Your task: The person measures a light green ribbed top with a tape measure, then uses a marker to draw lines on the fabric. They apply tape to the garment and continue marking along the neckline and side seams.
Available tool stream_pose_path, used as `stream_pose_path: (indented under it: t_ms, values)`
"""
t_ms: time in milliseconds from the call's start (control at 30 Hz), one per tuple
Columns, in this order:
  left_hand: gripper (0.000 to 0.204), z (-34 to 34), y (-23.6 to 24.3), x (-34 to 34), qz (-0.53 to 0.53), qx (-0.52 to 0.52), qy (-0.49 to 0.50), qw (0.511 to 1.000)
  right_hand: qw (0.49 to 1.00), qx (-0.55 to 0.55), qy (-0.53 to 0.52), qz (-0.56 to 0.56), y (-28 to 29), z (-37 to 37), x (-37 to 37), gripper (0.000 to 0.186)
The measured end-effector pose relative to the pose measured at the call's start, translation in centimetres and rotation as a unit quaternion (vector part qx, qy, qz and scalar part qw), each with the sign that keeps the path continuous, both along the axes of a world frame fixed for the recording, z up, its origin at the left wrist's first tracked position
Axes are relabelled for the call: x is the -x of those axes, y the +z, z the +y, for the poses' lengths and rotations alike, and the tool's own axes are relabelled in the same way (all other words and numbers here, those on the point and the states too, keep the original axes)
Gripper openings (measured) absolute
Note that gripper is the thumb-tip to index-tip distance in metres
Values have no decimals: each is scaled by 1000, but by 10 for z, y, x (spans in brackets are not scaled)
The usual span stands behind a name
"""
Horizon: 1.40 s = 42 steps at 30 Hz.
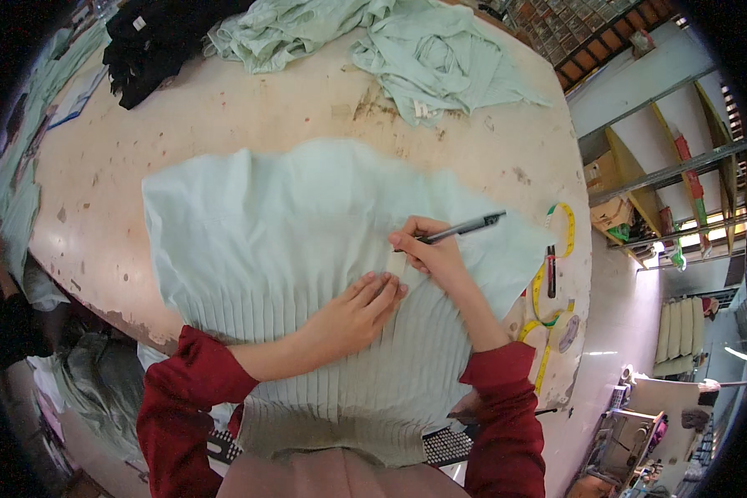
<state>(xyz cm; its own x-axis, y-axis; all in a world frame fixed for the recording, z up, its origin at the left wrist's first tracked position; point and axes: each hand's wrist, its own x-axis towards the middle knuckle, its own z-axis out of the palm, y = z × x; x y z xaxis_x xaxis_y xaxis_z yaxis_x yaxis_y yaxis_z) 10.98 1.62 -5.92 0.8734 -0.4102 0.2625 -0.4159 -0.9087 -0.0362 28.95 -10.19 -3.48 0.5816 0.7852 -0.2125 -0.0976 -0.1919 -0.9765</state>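
Observation:
A pale mint-green garment piece (307, 199) with rows of narrow pleats is spread over the table in front of me and hangs past its near edge. My left hand (361, 311) lies on the pleats, fingers extended and holding nothing, the tips against the lower end of a small cream strip (397, 264). In my right hand (430, 247) is a dark pen (473, 224), gripped between thumb and fingers. Its tip points down at the upper end of the strip; whether it touches cannot be made out.
A yellow measuring tape (543, 365), a tape roll (565, 332) and a slim black-and-red tool (551, 271) lie at the table's right edge. Crumpled mint garments (440, 62) and a black one (153, 46) are at the far side. Shelving (664, 158) stands at right.

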Motion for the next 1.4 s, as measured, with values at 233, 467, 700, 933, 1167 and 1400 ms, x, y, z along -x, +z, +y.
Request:
stream_pose_path:
  t_ms: [233,467,700,933,1167,1400]
  values:
    - [56,-2,4,1,-9,-12,7,1000,999,5,-9,-51,-6,-3,9,35]
    - [58,-1,5,1,-6,-16,-2,1000,967,62,-20,-248,-17,-4,17,36]
    - [56,-2,1,-1,-7,29,-1,1000,967,70,-4,-243,-15,-3,18,33]
    - [55,-2,1,0,4,11,5,1000,963,54,-19,-264,-15,-2,18,32]
    - [56,-2,1,-1,14,17,7,1000,960,64,-32,-272,-18,-1,18,33]
    - [55,-2,1,0,18,4,9,1000,952,47,-32,-301,-21,0,16,29]
